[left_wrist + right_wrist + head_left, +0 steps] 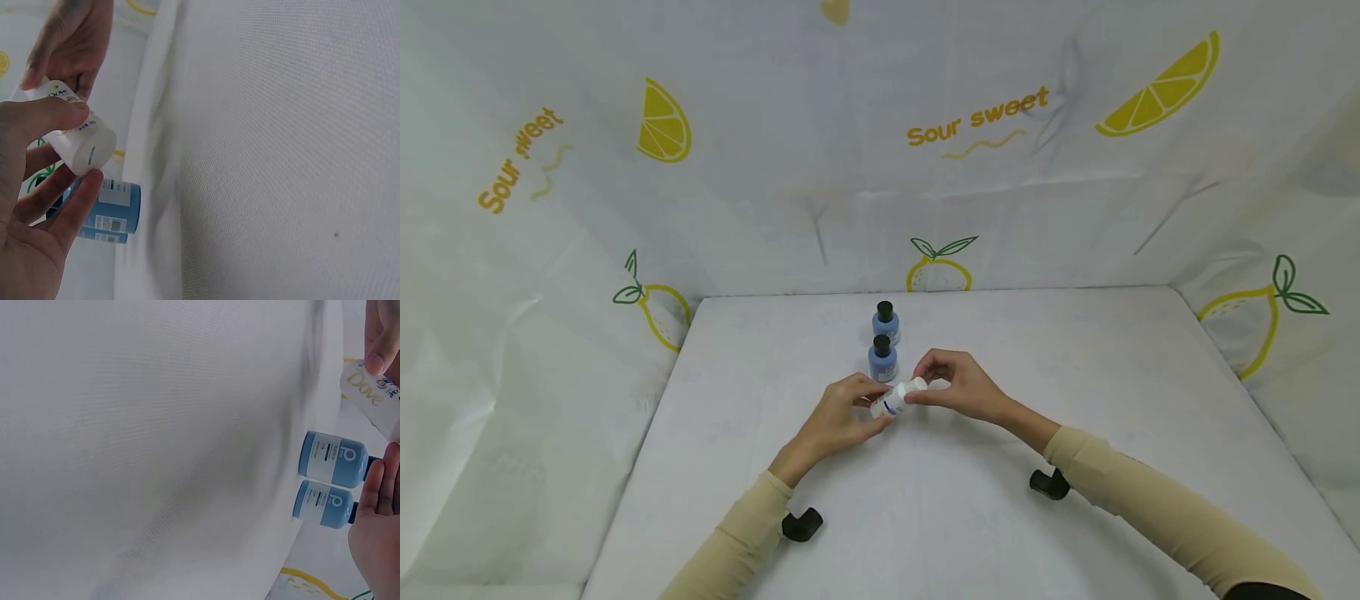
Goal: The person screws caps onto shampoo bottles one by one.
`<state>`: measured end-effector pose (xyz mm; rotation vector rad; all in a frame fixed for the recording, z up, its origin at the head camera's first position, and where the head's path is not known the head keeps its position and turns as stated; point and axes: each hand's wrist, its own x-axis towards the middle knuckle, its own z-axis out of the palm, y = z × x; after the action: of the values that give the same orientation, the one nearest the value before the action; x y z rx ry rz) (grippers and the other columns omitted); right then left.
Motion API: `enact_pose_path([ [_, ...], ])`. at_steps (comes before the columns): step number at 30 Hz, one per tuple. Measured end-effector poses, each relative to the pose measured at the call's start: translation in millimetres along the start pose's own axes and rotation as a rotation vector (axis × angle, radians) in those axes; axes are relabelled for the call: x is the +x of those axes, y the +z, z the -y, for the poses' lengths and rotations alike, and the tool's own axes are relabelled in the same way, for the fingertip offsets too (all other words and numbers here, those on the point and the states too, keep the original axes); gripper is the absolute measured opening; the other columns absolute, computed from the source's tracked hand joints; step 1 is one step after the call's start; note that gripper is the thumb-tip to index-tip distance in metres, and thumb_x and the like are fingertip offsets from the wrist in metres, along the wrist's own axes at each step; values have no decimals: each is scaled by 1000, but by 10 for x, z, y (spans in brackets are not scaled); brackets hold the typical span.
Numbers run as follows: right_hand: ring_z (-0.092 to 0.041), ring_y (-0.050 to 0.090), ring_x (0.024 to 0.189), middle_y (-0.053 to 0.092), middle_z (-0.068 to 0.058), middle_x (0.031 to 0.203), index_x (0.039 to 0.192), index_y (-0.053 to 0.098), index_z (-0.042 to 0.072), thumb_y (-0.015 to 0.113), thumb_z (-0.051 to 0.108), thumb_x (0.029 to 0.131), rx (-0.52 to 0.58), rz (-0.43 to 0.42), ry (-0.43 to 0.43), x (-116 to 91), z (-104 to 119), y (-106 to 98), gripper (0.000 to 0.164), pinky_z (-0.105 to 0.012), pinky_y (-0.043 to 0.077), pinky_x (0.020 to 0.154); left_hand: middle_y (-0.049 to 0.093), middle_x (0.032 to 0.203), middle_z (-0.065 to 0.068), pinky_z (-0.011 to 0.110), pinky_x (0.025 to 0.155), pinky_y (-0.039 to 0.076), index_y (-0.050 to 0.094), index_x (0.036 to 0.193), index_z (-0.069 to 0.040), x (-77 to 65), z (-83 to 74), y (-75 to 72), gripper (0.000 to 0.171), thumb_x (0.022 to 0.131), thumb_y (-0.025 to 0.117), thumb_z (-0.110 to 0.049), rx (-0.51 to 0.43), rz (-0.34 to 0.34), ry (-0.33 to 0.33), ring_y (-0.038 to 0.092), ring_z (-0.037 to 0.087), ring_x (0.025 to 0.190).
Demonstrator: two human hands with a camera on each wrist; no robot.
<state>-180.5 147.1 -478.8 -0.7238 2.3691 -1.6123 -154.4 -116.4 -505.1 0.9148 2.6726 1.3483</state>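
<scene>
A small white Dove bottle [891, 401] is tilted between my two hands, its white cap [917, 385] toward the upper right. My left hand [842, 414] grips the body, and in the left wrist view the thumb lies across it near the base [94, 150]. The fingers of my right hand [958, 387] pinch the bottle at its cap end. Just behind the hands stands a blue bottle [883, 365] with a black cap, upright on the table. A second one like it, a blue bottle [886, 327], stands close behind the first.
The table [737, 400] has a white cover. Behind it and at both sides hang white sheets [760, 192] printed with lemons and lettering. A black wrist camera [802, 525] sits at the left forearm and another black camera [1049, 484] at the right.
</scene>
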Motion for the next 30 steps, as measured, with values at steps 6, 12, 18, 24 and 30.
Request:
enact_pose_path([
  [6,-14,71,91,74,-10,99,102,72,7,92,9,86,4,-12,23,1,-12,10,25,-35,67,95,75,109,10,28,90,70,78,125,-1,-3,3,4,38,90,88,-10,6,-5,1,75,21,100],
  [12,-14,71,90,74,-9,99,103,72,7,92,9,86,9,-9,29,2,-18,11,26,-46,67,95,75,109,10,27,90,69,79,125,-2,-2,10,5,37,90,88,-11,8,-8,4,75,20,100],
  [18,-14,72,91,74,-9,101,105,72,7,92,10,86,5,-10,30,-5,-11,17,27,-52,66,97,75,108,9,26,89,69,79,125,-2,-4,12,4,37,90,88,-11,4,-10,8,75,20,100],
  [24,-12,72,99,75,-9,109,112,73,8,91,9,87,14,36,-12,-11,-15,-16,31,-43,66,101,75,109,10,29,89,70,78,125,-2,-12,26,4,38,90,88,-11,-2,-12,13,75,21,100],
  [30,-9,72,117,76,-18,128,127,73,5,85,0,90,68,155,-135,23,-51,-98,39,-22,59,111,75,109,11,36,88,71,78,125,-1,-18,35,-7,38,89,88,-10,-15,-22,24,76,22,100],
])
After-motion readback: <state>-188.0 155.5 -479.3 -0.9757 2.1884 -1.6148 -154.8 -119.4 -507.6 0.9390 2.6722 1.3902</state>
